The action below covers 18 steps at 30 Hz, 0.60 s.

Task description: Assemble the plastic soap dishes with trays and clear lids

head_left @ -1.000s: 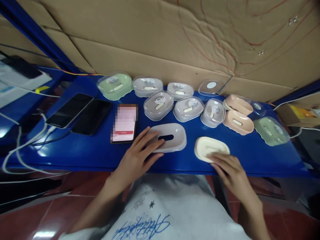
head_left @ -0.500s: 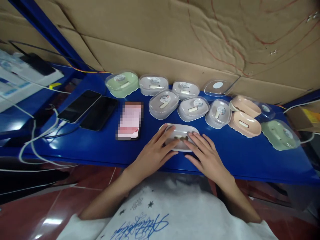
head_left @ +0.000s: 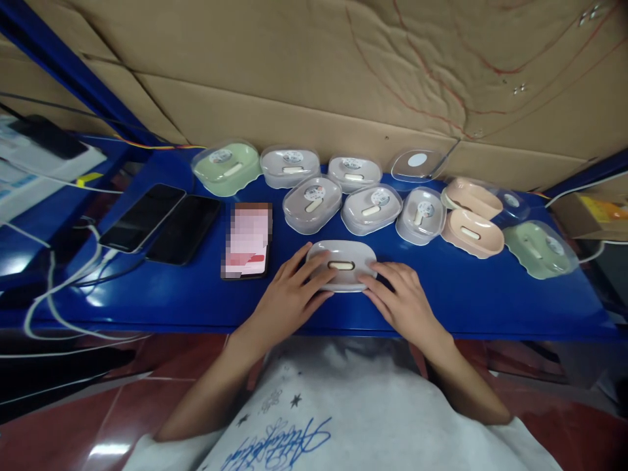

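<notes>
Mid-frame, the left hand point(head_left: 292, 294) hides part of the grey dish point(head_left: 350, 250). The phone point(head_left: 246, 239) screen left of centre is pixelated. The right edge crops a cardboard box point(head_left: 583, 219).

At the clock's centre, the middle dish point(head_left: 360, 254) sat on the table point(head_left: 343, 317), a bar point(head_left: 342, 265) in it, left hand point(head_left: 293, 288) at eight, right hand point(head_left: 401, 293) at four! Between nine and ten lay the near phone point(head_left: 246, 235), two more phones point(head_left: 142, 219) farther out. Covered dishes point(head_left: 313, 204) ran in two rows from past ten to two, a loose lid point(head_left: 417, 160) behind at one! A pair of dishes point(head_left: 483, 245) sat between two and three, the end dish point(head_left: 540, 252) at three.
</notes>
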### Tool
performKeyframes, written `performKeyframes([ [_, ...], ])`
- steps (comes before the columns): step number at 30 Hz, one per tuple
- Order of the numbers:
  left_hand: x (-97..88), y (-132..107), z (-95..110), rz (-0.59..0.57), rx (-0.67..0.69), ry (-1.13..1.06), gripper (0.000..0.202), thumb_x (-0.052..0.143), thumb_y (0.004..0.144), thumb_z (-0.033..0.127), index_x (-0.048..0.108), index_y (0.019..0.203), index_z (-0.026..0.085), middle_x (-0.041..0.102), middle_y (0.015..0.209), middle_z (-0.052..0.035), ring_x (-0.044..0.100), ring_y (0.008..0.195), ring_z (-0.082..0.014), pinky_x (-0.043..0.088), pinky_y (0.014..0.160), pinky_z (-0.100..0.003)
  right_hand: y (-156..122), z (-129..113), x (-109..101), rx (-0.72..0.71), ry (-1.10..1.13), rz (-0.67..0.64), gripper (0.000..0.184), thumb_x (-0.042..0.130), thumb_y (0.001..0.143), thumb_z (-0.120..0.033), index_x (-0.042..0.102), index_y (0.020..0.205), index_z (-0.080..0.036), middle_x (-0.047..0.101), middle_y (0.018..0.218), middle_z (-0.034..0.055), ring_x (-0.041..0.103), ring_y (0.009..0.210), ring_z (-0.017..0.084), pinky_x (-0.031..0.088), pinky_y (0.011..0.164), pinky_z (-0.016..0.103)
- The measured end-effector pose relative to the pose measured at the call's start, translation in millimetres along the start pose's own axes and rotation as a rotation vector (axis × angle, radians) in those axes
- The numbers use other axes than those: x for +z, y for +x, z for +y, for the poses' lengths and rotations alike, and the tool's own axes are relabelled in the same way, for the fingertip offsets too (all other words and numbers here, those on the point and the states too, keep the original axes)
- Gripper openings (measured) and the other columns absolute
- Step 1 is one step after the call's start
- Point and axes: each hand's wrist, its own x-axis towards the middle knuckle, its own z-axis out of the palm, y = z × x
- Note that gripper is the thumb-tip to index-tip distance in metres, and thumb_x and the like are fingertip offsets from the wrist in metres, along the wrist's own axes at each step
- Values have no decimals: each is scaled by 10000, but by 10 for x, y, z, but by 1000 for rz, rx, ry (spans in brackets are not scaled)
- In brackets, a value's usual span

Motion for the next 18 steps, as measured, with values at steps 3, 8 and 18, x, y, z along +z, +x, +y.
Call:
performKeyframes([
  [3, -4, 3, 11, -6, 18, -6, 360, 633, 1086, 269, 634, 1443, 216, 573, 1620, -100, 379, 1616, -387, 464, 1270, -638, 52, 128, -223, -79, 64, -92, 383, 614, 1096, -271, 625, 1479, -268, 697, 1468, 97, 662, 1329, 277, 536, 1140, 512],
  [8, -25, 10, 26, -20, 3, -23, 338, 623, 1091, 293, 633, 1423, 228, 562, 1622, -99, 380, 1610, -397, 469, 1260, -654, 545, 1029, -698, -43, -60, -43, 411, 590, 1103, -251, 606, 1513, -250, 683, 1504, 106, 637, 1395, 308, 481, 1181, 528],
  [18, -25, -35, 20, 19, -107, -136, 603, 681, 1058, 361, 444, 1608, 292, 385, 1730, -163, 494, 1541, -385, 486, 1242, -622, 1484, 2333, -457, 265, -332, 66, 521, 481, 1136, -487, 658, 1154, 2, 676, 1360, 213, 622, 1310, 278, 413, 1184, 454],
])
